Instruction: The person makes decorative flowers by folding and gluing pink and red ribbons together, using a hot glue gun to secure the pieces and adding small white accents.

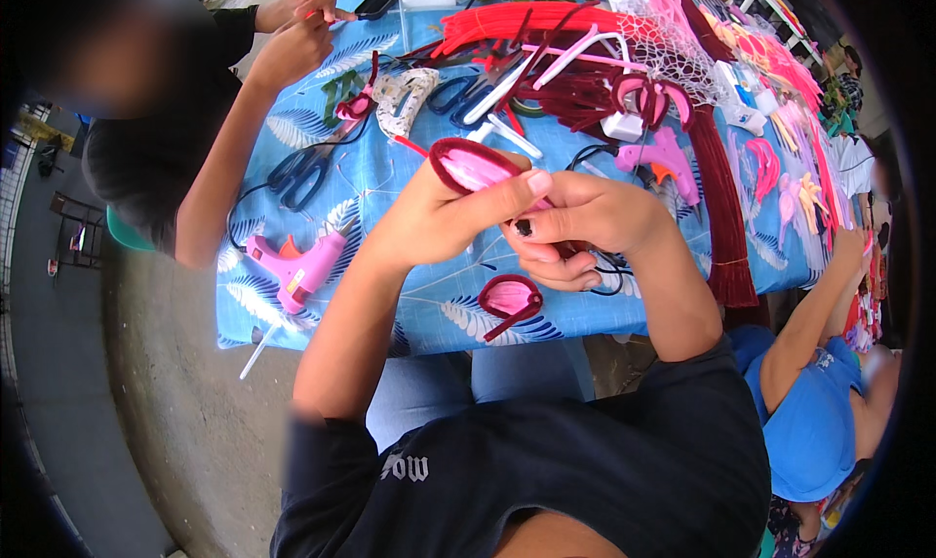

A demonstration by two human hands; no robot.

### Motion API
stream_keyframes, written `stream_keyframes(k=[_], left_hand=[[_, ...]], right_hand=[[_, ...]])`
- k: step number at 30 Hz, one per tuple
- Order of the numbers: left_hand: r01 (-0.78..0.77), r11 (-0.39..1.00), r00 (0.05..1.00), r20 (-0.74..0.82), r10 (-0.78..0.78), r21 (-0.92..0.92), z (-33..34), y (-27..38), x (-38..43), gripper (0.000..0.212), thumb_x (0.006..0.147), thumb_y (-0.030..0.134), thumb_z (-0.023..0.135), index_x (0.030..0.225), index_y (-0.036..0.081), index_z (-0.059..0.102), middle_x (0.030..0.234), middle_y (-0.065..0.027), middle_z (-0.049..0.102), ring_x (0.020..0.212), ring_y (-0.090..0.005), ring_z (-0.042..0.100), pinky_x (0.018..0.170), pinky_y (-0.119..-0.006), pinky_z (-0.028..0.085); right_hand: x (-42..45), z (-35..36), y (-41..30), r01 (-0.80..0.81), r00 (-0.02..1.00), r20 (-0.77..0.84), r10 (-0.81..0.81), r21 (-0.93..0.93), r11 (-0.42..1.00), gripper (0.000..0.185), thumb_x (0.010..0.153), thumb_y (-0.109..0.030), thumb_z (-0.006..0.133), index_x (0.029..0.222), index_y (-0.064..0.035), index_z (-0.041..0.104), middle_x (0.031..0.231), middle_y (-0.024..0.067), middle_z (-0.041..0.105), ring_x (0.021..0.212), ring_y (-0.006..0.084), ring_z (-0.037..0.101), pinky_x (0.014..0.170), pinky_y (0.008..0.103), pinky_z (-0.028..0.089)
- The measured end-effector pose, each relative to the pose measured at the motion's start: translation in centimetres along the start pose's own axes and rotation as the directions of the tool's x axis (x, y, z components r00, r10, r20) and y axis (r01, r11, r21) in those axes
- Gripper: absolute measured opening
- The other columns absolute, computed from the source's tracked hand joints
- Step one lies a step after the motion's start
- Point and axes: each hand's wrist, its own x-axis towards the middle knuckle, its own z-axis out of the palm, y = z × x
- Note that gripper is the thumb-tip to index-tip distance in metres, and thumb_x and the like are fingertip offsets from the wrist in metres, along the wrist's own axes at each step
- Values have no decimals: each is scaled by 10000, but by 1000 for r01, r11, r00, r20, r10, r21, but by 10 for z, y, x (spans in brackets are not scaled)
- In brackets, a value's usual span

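Note:
My left hand (439, 222) holds a petal of pink pipe cleaners with a dark red fuzzy rim (472, 165) between thumb and fingers. My right hand (596, 218) meets it at the petal's lower end, thumb and fingertips pinched there; the exact contact is partly hidden. Below my hands, a second pink petal with a dark red rim (508, 297) and a short tail lies on the blue leaf-print tablecloth (431, 313). To the left rests a pink hot glue gun (300, 265), and another pink glue gun (664, 162) lies beyond my right hand.
Dark-handled scissors (300, 174) lie at left. Red pipe cleaners (512, 24), a dark red bundle (724, 214) and white netting (673, 46) cover the far and right side. One person's hands (303, 35) work at far left; another person's arm (819, 309) reaches in at right. Glue gun cords cross the cloth.

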Motion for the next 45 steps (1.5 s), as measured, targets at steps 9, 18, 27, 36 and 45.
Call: stream_keyframes(k=[9, 18, 27, 36, 45], left_hand=[[-7, 1000, 999, -47, 8, 16, -2, -6, 0, 338, 899, 197, 614, 620, 71, 471, 578, 64, 401, 558, -25, 355, 471, -239, 282], [-18, 1000, 991, -134, 15, -18, 4, -11, 0, 269, 899, 170, 617, 674, 46, 539, 605, 52, 473, 582, -24, 422, 486, -231, 334], [48, 998, 982, -179, -54, -38, -5, -2, -4, 227, 894, 233, 628, 857, 13, 672, 716, 8, 617, 666, -50, 536, 565, -224, 417], [67, 997, 975, -215, -57, 41, -6, -1, -2, 240, 905, 233, 610, 794, 28, 664, 651, 59, 531, 608, -24, 438, 522, -211, 345], [-24, 998, 959, -281, 38, 52, -3, -5, 1, 238, 919, 200, 588, 786, 10, 639, 674, 39, 567, 628, -25, 465, 540, -220, 376]], right_hand=[[2, 3, 1, 48, 999, -3, -48, 77, 996, 314, 962, -221, 386, 695, -56, 387, 471, 19, 365, 379, 125, 389, 369, 256, 322], [1, 0, 2, 38, 998, -45, -34, 99, 994, 298, 960, -216, 405, 712, -51, 405, 468, 14, 371, 368, 129, 390, 360, 260, 326], [-11, 3, -9, 94, 943, -288, -164, -240, 966, 245, 925, -212, 534, 902, 29, 572, 679, 70, 595, 542, 133, 583, 531, 248, 473], [-19, -14, -13, 269, 868, -356, -345, -246, 931, 167, 864, -121, 616, 911, 40, 609, 716, 64, 616, 620, 112, 580, 580, 237, 457], [-2, 2, -2, 296, 748, -517, -417, -302, 906, 159, 768, -32, 699, 897, 57, 670, 733, 51, 623, 611, 87, 548, 566, 222, 422]])
